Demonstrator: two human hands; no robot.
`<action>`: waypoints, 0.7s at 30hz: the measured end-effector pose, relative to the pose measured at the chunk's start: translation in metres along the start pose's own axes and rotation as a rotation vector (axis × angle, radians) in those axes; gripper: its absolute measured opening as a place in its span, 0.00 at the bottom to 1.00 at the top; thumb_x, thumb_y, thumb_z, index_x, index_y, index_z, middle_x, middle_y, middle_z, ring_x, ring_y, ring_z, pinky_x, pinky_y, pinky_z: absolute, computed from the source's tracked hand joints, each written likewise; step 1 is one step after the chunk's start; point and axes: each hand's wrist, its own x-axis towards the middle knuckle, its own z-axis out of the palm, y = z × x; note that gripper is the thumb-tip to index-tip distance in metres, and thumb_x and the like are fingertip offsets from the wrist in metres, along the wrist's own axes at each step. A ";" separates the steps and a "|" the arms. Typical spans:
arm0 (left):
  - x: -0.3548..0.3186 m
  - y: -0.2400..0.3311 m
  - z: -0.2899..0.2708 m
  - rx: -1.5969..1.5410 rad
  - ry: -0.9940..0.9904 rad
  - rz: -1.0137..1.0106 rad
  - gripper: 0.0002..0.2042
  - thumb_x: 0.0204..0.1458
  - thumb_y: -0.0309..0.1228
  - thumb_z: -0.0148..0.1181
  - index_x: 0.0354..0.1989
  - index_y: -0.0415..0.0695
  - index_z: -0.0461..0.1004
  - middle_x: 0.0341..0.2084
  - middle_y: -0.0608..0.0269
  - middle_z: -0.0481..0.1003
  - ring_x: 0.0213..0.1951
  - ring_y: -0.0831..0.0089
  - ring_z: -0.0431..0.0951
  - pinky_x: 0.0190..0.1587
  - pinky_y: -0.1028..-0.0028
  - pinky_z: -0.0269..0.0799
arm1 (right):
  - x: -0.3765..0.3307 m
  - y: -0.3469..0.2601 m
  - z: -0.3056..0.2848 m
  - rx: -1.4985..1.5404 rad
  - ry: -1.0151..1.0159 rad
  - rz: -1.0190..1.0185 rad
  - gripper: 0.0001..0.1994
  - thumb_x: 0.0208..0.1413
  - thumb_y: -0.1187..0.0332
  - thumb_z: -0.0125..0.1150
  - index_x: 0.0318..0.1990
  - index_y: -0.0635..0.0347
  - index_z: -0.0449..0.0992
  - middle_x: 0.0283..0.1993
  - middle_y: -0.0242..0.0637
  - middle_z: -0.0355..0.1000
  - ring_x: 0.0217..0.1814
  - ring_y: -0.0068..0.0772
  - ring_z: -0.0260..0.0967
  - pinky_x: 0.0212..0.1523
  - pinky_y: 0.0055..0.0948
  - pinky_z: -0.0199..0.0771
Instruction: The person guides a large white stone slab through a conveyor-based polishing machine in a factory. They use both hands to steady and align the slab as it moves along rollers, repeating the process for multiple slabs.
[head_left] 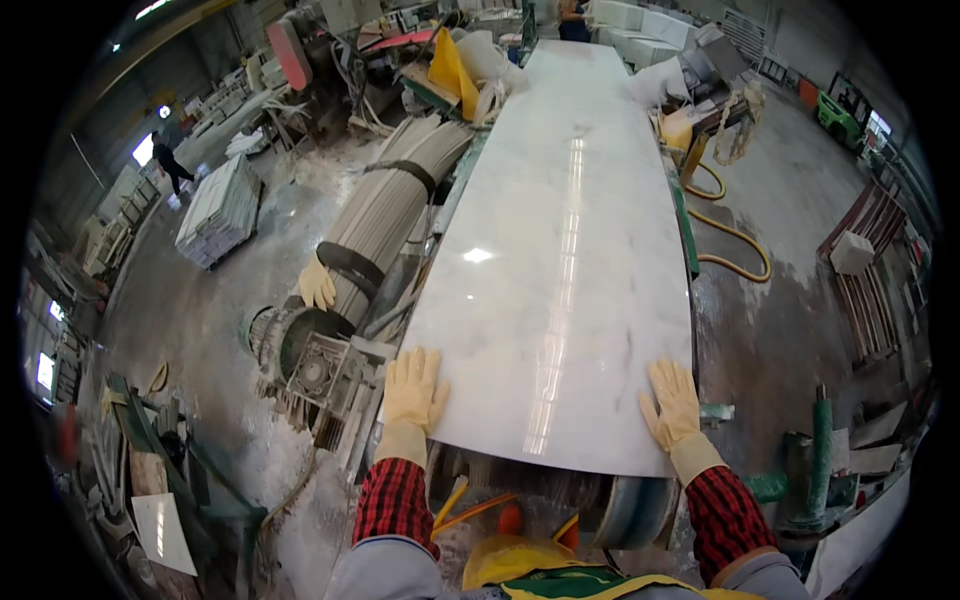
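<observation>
Marble slab [560, 250], polished white, lies flat on roller line, long axis running away from worker. Gloved left hand [413, 392] and right hand [672, 402] pressed flat on near edge, fingers spread. Wet, dusty workshop floor [800, 200].

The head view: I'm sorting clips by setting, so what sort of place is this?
Probably a stone-processing workshop: gloved hands lie flat on a long polished white slab on a machine line, stacked tiles stand on the dusty wet floor.

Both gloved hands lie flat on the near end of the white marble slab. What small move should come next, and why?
Probably a steady pull toward the body: the left hand and right hand press flat on the polished slab, whose near edge just overhangs the roller.
</observation>
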 end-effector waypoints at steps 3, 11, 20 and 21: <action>-0.001 0.000 -0.006 -0.044 0.005 0.000 0.34 0.62 0.47 0.59 0.76 0.49 0.64 0.73 0.46 0.64 0.74 0.43 0.60 0.76 0.46 0.51 | -0.001 0.000 0.001 -0.008 0.019 -0.017 0.31 0.64 0.57 0.64 0.71 0.63 0.69 0.74 0.57 0.67 0.77 0.66 0.60 0.79 0.58 0.53; -0.001 0.004 -0.017 -0.146 0.035 0.033 0.32 0.60 0.43 0.63 0.72 0.46 0.67 0.70 0.44 0.66 0.71 0.40 0.62 0.74 0.46 0.54 | -0.004 -0.004 -0.006 0.000 0.009 0.028 0.28 0.63 0.59 0.64 0.67 0.63 0.72 0.72 0.55 0.69 0.74 0.63 0.62 0.77 0.56 0.56; -0.007 -0.004 -0.003 -0.152 0.047 0.030 0.31 0.60 0.43 0.62 0.71 0.47 0.68 0.70 0.44 0.67 0.71 0.40 0.62 0.75 0.47 0.54 | -0.010 -0.002 -0.001 0.032 0.019 0.028 0.26 0.63 0.59 0.64 0.66 0.61 0.74 0.71 0.51 0.70 0.75 0.60 0.62 0.78 0.54 0.57; -0.008 -0.005 -0.004 -0.151 0.053 0.028 0.30 0.60 0.43 0.62 0.71 0.47 0.69 0.70 0.44 0.67 0.71 0.40 0.62 0.75 0.47 0.54 | -0.010 -0.004 -0.002 0.023 0.021 0.031 0.26 0.63 0.59 0.64 0.66 0.61 0.74 0.71 0.51 0.70 0.75 0.59 0.62 0.78 0.54 0.56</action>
